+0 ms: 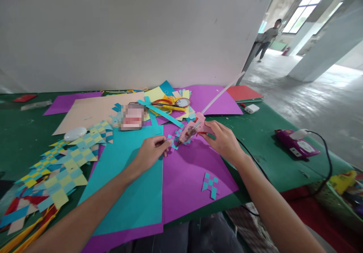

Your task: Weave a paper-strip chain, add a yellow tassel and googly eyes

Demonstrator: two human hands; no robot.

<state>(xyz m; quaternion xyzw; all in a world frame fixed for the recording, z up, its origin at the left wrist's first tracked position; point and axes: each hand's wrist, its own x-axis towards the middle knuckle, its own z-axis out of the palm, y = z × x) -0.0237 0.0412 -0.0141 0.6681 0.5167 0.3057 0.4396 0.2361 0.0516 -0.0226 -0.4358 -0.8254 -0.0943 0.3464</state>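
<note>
My right hand (pixel 222 140) is closed around a pink glue gun (pixel 189 131), with a long clear stick rising from its back. The gun's tip points down at a small woven piece of teal and purple strips (pixel 173 142). The fingers of my left hand (pixel 153 151) pinch the left edge of that piece. Beneath it lies a purple sheet (pixel 193 181), beside a teal sheet (pixel 127 162) under my left forearm. A second small woven piece (pixel 210 185) lies on the purple sheet, nearer the front edge.
Woven paper strips (pixel 76 154) spread across the left side. A phone (pixel 132 116), blurred, lies behind the teal sheet, near a tape roll (pixel 182 102). On the right, a purple power strip (pixel 297 143) has a black cord. A person (pixel 268 39) stands far back right.
</note>
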